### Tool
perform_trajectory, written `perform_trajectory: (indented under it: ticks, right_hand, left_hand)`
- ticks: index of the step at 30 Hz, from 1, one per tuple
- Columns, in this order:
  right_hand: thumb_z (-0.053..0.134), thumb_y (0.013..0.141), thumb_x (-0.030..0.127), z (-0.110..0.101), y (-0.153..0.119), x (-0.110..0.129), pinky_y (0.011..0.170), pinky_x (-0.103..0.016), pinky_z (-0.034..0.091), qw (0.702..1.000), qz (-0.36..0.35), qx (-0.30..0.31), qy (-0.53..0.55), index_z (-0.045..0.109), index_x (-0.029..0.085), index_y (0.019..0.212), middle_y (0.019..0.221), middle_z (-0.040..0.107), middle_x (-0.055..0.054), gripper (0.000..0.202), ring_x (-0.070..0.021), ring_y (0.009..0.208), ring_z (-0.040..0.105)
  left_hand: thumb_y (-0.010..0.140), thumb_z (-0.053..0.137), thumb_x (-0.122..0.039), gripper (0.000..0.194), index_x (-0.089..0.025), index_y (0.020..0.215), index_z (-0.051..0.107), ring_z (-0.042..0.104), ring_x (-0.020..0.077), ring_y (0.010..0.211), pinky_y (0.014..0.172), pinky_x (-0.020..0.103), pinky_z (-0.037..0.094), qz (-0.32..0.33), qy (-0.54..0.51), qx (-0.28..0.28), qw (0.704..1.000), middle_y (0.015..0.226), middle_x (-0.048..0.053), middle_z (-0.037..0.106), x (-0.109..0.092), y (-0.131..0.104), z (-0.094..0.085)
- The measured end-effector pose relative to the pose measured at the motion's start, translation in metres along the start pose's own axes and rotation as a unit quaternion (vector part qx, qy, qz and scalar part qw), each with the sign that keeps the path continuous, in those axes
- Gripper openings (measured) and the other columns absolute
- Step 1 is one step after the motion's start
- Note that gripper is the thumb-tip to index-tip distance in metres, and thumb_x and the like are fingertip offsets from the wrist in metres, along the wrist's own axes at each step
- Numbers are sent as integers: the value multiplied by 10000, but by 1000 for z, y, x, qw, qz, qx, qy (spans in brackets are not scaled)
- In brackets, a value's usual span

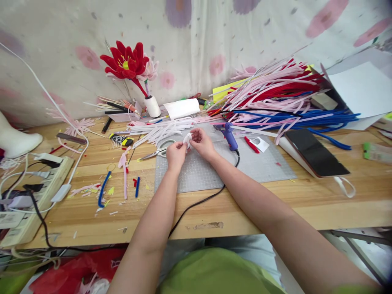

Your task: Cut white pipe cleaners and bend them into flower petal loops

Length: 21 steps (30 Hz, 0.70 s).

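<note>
Over the grey cutting mat (196, 181), my left hand (177, 155) and my right hand (201, 143) meet with fingers closed around a small white fuzzy piece (187, 138). It looks like bent pipe cleaner; the fingers partly cover it. Beside my left hand lie scissors (159, 151), one handle loop close to the knuckles. A purple glue gun (229, 136) rests to the right of my right hand, its black cord running toward the table's front edge. White pipe cleaners (165, 132) are heaped just behind my hands.
A big pile of pink, red and blue pipe cleaners (275, 94) fills the back right. A phone (317, 153) leans on a stand at right. The red flower (127, 61) stands in a white holder (152, 107). At left are a power strip (39, 204) and blue pipe cleaner offcuts (104, 189).
</note>
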State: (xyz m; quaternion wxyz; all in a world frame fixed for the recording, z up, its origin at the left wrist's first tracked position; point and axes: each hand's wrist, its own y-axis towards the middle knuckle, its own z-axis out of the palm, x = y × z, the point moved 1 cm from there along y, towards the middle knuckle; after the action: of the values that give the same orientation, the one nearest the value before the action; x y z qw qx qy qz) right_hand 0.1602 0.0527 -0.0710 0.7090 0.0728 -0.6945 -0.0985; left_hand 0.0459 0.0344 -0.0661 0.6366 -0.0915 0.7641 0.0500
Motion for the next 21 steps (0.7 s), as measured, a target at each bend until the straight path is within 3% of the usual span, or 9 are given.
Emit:
perform_trajectory:
  ticks: [3,8,11,15,21]
  right_hand:
    - [563,618,174,0,0,-1,685,-274,457,1000,-6,-6,-2,456,209,913,782,530,9,315,-121,706,535]
    - [585,625,187,-3,1,-3,718,-282,468,1000,2,6,0,462,214,896,793,541,6,299,-125,733,546]
    - [596,619,189,-3,1,-2,728,-288,471,1000,8,28,10,470,210,891,796,543,2,300,-126,733,550]
    - [605,619,194,-4,0,0,726,-292,472,999,2,31,11,477,208,901,785,539,3,310,-126,722,550]
    - [620,617,212,-2,-1,-1,712,-288,478,1000,3,15,10,483,204,892,772,542,7,307,-121,707,552]
  left_hand:
    - [699,598,-259,111,-157,673,632,611,123,556,587,238,484,13,24,-16,999,587,1,625,-1,0,0]
    - [712,598,-230,88,-151,682,624,619,126,565,610,255,490,-65,-36,83,994,566,-10,622,-5,-2,-1]
    - [711,605,-222,104,-146,640,600,608,118,542,614,258,492,-85,-67,115,987,537,-21,606,-8,-4,-3]
    - [722,581,-211,115,-152,624,591,593,114,508,578,255,489,-80,-59,95,990,514,-28,587,-5,-3,-3]
    - [723,576,-261,145,-163,622,606,625,139,572,563,246,478,-22,7,35,999,566,-5,617,3,1,-3]
